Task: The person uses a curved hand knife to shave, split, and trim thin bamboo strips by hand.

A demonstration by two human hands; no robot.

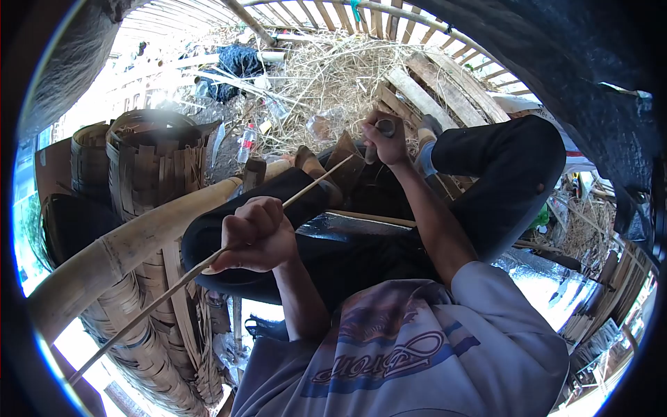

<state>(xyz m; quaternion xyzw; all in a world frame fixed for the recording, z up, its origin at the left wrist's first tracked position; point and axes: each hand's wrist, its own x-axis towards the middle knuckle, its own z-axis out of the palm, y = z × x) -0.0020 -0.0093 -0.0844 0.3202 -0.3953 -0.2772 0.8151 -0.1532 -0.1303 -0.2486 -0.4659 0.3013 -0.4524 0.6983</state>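
the ground [236,112] bears straw [323,73], boards [448,85] and a bottle [246,144].

The left hand [256,233] is closed in a fist, near and at left; the right hand [385,142], also curled, is farther, its forearm [436,214] stretched forward.

A red-labelled bottle [246,143] sits near scattered straw [326,69] — a dark bundle [240,61] lies farther off, with weathered planks [446,85] on the right.
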